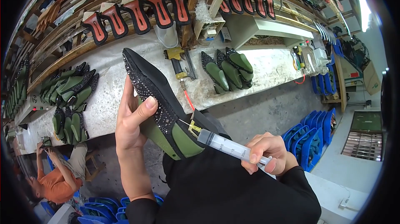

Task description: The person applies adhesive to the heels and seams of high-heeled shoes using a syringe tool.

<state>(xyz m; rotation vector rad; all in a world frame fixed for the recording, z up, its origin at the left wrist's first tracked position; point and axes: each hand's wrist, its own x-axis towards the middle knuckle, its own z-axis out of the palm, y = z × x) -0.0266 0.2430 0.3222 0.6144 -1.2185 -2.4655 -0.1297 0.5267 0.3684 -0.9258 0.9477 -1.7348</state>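
Shoe: a pointed black shoe (156, 95) studded with small stones, on a green last, is held up in front of the person's chest, toe pointing up and away toward the bench.
Left hand: the left hand (132, 122) is closed around the middle of the shoe, thumb pressed flat on the studded side, fingers wrapped behind it out of view.
Syringe: a clear plastic syringe (227, 145) with printed marks ends in a yellow hub and a thin needle whose tip touches the shoe's side near the heel end.
Right hand: the right hand (268, 153) is curled shut around the syringe barrel near the plunger; which finger presses the plunger I cannot tell.
Doing it well: by my judgement, the thumb should brace the shoe firmly, the needle tip stay on the edge, and the plunger be pressed gently.
Bench: the white workbench (258, 67) beyond carries a yellow air tool (178, 63) and pairs of green-lasted shoes (227, 70).
Racks: red-lined soles (137, 13) stand on wooden shelves.
Nearby: a person in orange (56, 180) sits low at the left; blue trays (310, 134) are stacked on the floor.
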